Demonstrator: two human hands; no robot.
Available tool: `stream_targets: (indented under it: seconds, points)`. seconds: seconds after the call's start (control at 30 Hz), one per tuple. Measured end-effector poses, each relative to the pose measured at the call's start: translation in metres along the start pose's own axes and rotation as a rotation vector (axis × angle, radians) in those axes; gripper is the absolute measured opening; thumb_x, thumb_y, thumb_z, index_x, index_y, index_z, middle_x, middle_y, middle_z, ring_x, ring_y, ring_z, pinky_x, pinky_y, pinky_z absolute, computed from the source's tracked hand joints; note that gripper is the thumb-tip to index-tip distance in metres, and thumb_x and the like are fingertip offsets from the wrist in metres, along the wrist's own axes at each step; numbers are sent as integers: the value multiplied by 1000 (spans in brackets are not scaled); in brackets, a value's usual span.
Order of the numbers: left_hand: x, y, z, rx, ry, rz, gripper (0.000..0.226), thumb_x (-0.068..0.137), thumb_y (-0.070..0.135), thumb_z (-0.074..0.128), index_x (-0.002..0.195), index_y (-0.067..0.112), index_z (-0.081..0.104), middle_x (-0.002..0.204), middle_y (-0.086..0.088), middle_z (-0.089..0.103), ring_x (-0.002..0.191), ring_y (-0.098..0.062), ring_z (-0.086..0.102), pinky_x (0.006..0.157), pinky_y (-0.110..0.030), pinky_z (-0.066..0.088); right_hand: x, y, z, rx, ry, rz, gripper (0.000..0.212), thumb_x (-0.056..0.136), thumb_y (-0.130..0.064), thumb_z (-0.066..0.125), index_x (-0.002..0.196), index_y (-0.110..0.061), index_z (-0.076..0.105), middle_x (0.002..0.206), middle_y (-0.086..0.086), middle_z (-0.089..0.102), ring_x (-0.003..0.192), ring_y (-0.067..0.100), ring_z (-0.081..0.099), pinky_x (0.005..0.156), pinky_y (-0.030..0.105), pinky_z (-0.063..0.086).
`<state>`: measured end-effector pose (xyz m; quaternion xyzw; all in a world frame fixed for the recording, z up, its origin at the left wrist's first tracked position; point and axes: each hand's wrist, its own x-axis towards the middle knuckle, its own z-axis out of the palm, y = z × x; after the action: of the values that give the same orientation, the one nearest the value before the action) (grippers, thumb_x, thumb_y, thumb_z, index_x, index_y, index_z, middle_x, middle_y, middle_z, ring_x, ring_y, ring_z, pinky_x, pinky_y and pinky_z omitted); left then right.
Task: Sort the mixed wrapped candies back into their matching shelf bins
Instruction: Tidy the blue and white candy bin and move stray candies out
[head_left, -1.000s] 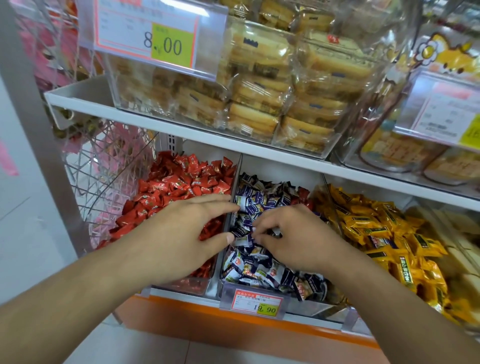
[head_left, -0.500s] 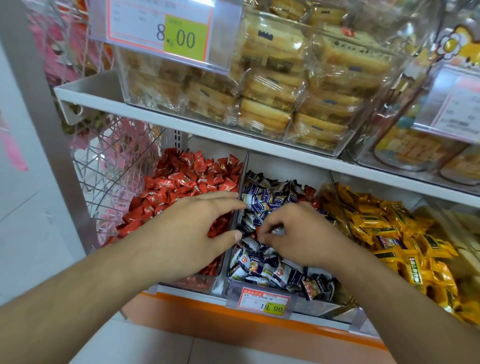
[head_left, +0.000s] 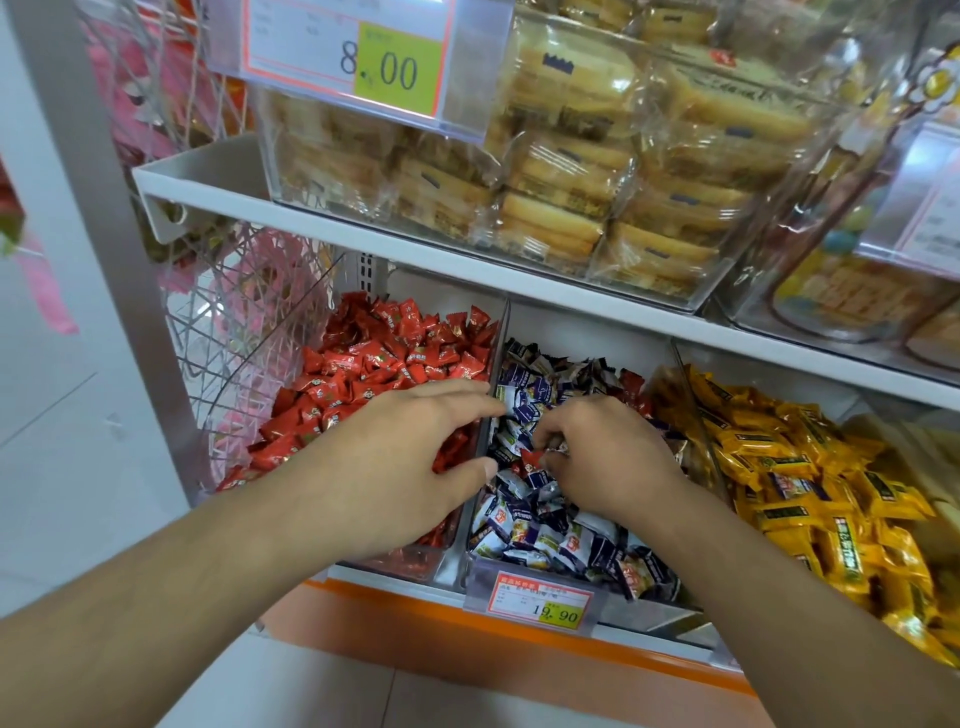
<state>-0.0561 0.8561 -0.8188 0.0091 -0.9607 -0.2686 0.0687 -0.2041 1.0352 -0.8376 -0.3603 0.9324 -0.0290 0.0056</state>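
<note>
Nearest, a price tag (head_left: 540, 600) hung on the front of the middle bin (head_left: 639, 616). Above it, the right hand (head_left: 605, 454) dug into the blue-and-white candies (head_left: 535, 535), its fingers curled and pinching a red candy (head_left: 533, 460) lying among them. The left hand (head_left: 410, 457) rested over the clear divider (head_left: 480, 457), fingers straight and spread, reaching from the red candies (head_left: 374, 364) toward the blue. Yellow candies (head_left: 810, 478) filled the right-hand bin. Farther up, wrapped pastries (head_left: 571, 171) sat on the upper shelf (head_left: 218, 200).
</note>
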Motion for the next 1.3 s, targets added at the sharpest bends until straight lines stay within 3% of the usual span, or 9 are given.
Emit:
stream_targets:
  seconds: [0.07,0.17,0.27,0.43,0.57,0.67,0.83,1.3]
  points:
    - [0,0,0,-7,-1,-4,56,99,50,58,151,48,39,160,31,26,147,7,24,123,-22,19,1,-1,2,13,-10,5,26,89,-32,79,115,-34,75,117,-7,70,108,18,65,93,36,56]
    - [0,1,0,-6,4,-7,56,99,49,59,152,47,39,161,30,26,148,7,24,121,-18,17,3,-2,1,17,-8,8,30,89,-32,79,119,-31,76,123,-5,69,113,19,64,100,35,53]
    - [0,2,0,-3,3,-10,56,99,49,58,152,48,38,161,30,25,148,8,23,118,-15,14,4,-3,2,1,-6,10,25,90,-28,78,115,-29,78,120,-4,69,111,19,65,96,33,52]
    - [0,3,0,-1,4,-13,56,99,49,59,152,48,38,161,31,25,147,8,23,116,-13,13,5,-5,1,46,-20,53,7,87,-22,78,88,-29,82,100,-10,70,94,13,66,80,26,51]
    - [0,3,0,2,10,-7,56,99,49,59,151,48,39,161,31,26,147,9,23,116,-13,14,5,-3,3,92,-38,93,23,83,-11,74,69,-28,78,83,-13,71,78,8,67,71,25,54]
    - [0,4,0,3,12,-3,55,99,48,59,151,48,40,161,31,26,147,9,23,116,-13,14,5,-5,5,85,-14,117,21,85,-14,71,71,-29,79,81,-13,72,74,7,66,68,23,50]
    - [-1,4,0,2,13,-6,55,100,48,58,151,47,40,161,30,26,147,8,23,117,-14,14,7,-11,8,64,33,114,17,85,-16,69,75,-28,77,82,-10,73,77,13,68,80,29,59]
    - [-2,5,1,0,18,-8,56,100,47,57,153,46,38,162,29,24,148,8,21,118,-15,13,10,-14,10,0,22,138,17,83,-13,68,74,-26,75,78,-5,72,77,17,69,82,35,60]
